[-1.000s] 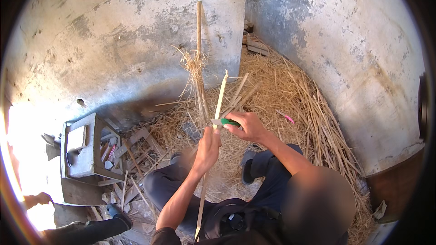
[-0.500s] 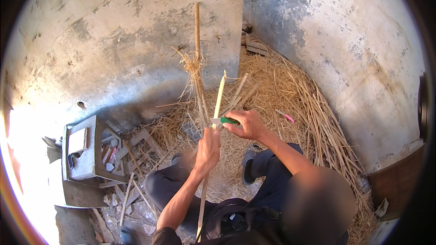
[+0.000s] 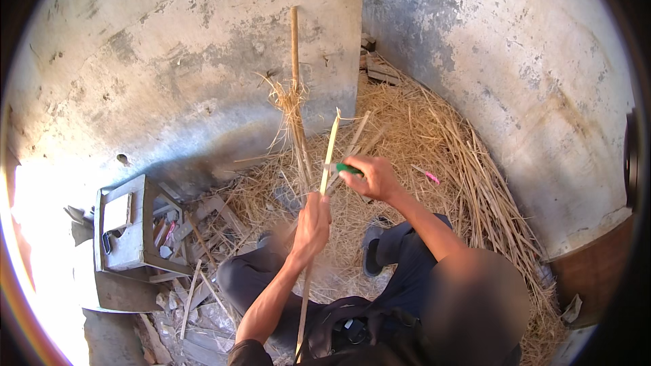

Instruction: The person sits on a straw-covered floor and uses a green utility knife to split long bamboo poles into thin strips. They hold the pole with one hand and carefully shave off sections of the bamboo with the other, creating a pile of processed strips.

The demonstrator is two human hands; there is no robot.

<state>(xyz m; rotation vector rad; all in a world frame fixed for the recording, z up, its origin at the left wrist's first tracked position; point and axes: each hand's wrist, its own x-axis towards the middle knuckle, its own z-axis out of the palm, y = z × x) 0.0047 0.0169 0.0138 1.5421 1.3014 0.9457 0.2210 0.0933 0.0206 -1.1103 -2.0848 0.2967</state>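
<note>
My left hand [image 3: 312,225] is closed round a long pale wooden strip [image 3: 332,141]. The strip slants up and away past my fingers, and its lower part runs down beside my leg. In my right hand [image 3: 377,179] is a green-handled knife [image 3: 348,169], its blade against or close to the strip just above my left hand. A thin curl hangs at the strip's far tip. Beyond my hands, an upright stick [image 3: 295,47] with a tuft of shavings [image 3: 289,100] round it leans at the wall.
Straw-like shavings [image 3: 413,142] cover the floor ahead, with long thin strips [image 3: 498,193] heaped along the right wall. A pink-handled tool [image 3: 432,177] lies on them. At left stands a small wooden stool [image 3: 129,237] beside scrap wood [image 3: 196,298]. Plastered walls [image 3: 203,27] rise ahead.
My right hand and the knife have moved a little farther up the strip, away from my left hand. The left hand keeps its hold, and the strip's tip has shifted slightly right.
</note>
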